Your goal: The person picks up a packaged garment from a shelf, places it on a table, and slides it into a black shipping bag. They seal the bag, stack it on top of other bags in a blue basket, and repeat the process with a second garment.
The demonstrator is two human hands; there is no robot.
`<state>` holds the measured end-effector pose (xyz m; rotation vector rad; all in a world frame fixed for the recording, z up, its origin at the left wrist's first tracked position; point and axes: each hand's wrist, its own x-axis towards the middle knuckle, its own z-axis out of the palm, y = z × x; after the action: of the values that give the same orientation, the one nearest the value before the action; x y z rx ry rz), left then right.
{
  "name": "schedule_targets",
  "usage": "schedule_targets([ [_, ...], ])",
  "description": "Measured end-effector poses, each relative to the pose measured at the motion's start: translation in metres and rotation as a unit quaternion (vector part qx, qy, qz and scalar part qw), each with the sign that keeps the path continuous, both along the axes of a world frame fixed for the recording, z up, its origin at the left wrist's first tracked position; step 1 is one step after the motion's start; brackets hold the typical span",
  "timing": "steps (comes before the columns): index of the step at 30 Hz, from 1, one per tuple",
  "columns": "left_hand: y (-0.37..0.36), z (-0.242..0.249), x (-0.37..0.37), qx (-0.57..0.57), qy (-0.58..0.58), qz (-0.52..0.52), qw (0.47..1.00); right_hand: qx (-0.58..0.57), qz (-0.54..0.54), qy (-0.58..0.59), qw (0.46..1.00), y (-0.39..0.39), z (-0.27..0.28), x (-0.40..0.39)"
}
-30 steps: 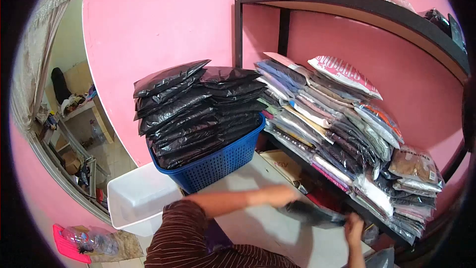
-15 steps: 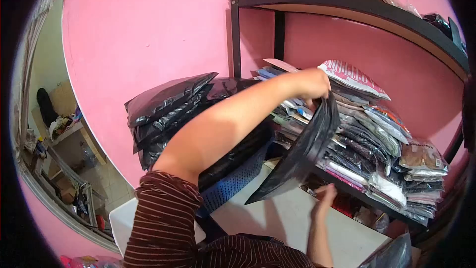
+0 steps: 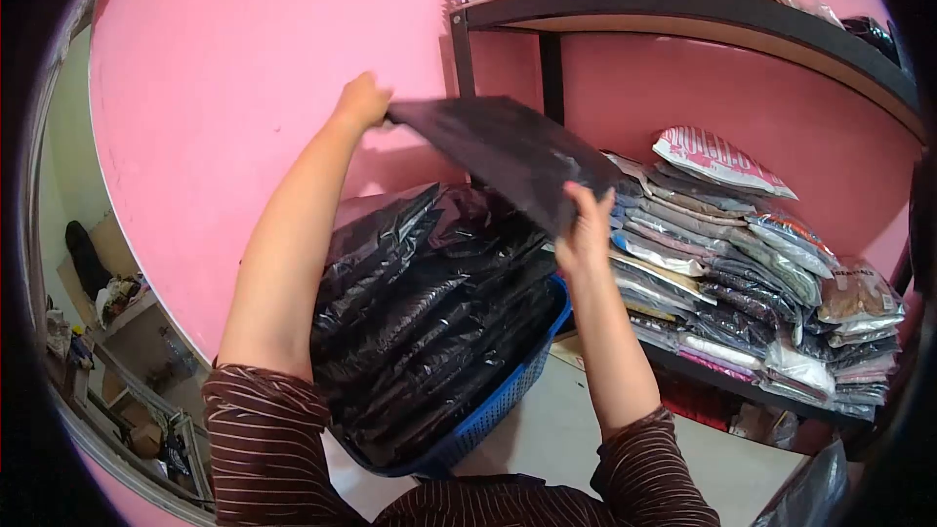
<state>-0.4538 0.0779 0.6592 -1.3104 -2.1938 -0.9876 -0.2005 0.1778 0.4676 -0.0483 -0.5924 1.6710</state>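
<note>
the black bag (image 3: 508, 151), down by the shelf (image 3: 683, 10) 0.5 s ago, is now up over the pile (image 3: 429, 303) in the blue basket (image 3: 508, 390), left hand (image 3: 363, 102) and right hand (image 3: 586, 229) each pinching an edge, likely about to land on top.

Basket (image 3: 508, 400): packages (image 3: 429, 322) stacked inside. Shelf (image 3: 742, 385), right of basket: packets (image 3: 742, 254) piled on it.

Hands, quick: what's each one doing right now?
Left hand: closed on the far corner of the black poly bag, held above the stack in the blue basket.
Right hand: gripping the same bag's near edge.
</note>
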Motion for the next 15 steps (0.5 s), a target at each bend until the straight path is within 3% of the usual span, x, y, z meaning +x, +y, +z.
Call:
schedule_targets([
  [2, -0.001, -0.025, -0.068, 0.026, 0.279, 0.124, 0.952, 0.025, 0.012, -0.098, 0.995, 0.001, 0.003, -0.034],
  [3, -0.01, -0.021, -0.054, 0.027, 0.281, 0.122, 0.952, 0.029, 0.012, -0.144, 0.989, 0.002, -0.002, -0.051],
  [4, -0.029, -0.01, -0.025, -0.043, 0.108, 0.098, 0.988, 0.031, 0.012, -0.191, 0.981, 0.004, -0.01, -0.068],
  [5, -0.046, -0.002, -0.003, -0.114, -0.068, 0.07, 0.989, 0.018, 0.012, -0.227, 0.974, 0.007, -0.019, -0.083],
  [6, -0.056, 0.0, 0.006, -0.118, -0.066, 0.067, 0.989, 0.065, -0.028, -0.198, 0.978, 0.04, -0.048, -0.114],
  [8, -0.072, 0.001, 0.023, -0.246, 0.003, 0.018, 0.969, 0.066, 0.036, -0.162, 0.984, 0.017, -0.027, -0.096],
  [12, -0.126, -0.019, 0.074, -0.24, 0.099, -0.124, 0.958, 0.09, 0.055, -0.175, 0.979, 0.01, -0.016, -0.085],
  [14, -0.16, -0.035, 0.102, -0.231, 0.028, -0.161, 0.959, 0.106, 0.081, -0.168, 0.977, 0.01, -0.02, -0.08],
  [15, -0.173, -0.047, 0.108, -0.246, 0.064, -0.135, 0.958, 0.104, 0.081, -0.169, 0.977, 0.01, -0.023, -0.078],
])
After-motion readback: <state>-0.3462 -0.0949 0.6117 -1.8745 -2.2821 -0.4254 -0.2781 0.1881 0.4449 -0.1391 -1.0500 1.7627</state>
